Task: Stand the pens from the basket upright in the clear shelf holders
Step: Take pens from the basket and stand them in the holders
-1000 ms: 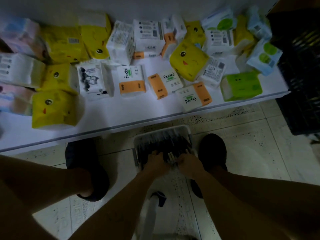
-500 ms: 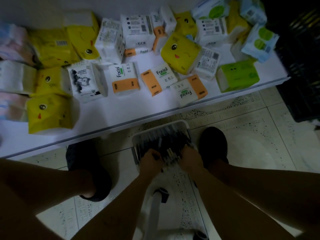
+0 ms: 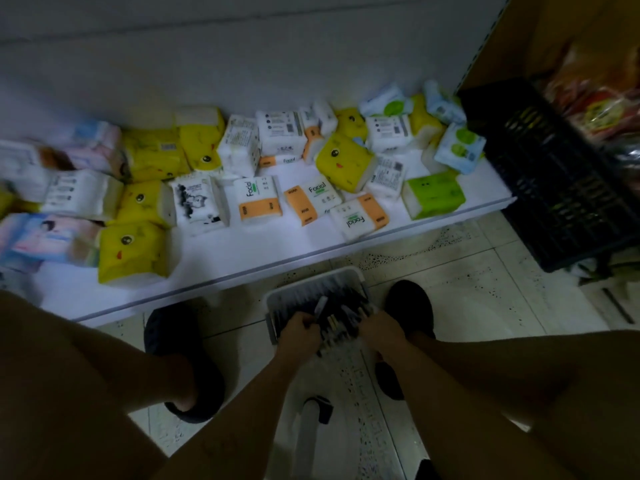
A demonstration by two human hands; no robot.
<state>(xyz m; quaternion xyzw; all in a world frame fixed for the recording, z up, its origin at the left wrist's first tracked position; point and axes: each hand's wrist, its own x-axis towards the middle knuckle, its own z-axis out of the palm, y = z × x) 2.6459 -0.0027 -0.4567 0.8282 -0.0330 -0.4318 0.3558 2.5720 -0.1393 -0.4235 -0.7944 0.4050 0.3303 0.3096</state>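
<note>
On the floor (image 3: 478, 306), left hand (image 3: 298, 329) and right hand (image 3: 380, 330) curl round pens (image 3: 334, 308) in the basket (image 3: 313, 279), seemingly bunching them.

The room is dim, with brighter patches on the near tiles. A low white shelf (image 3: 263, 249) runs from left to right across the middle, backed by a plain grey-white panel (image 3: 242, 57) and strewn with soft tissue packs (image 3: 258, 202) in yellow, white, orange, green and pink wrappers. Nearer than the shelf lies a floor (image 3: 485, 306) of pale speckled tiles with dark grout lines, and at the far right a black slatted crate (image 3: 554, 188) holding bright packets (image 3: 595, 109) stands beside a brown board (image 3: 554, 29).
</note>
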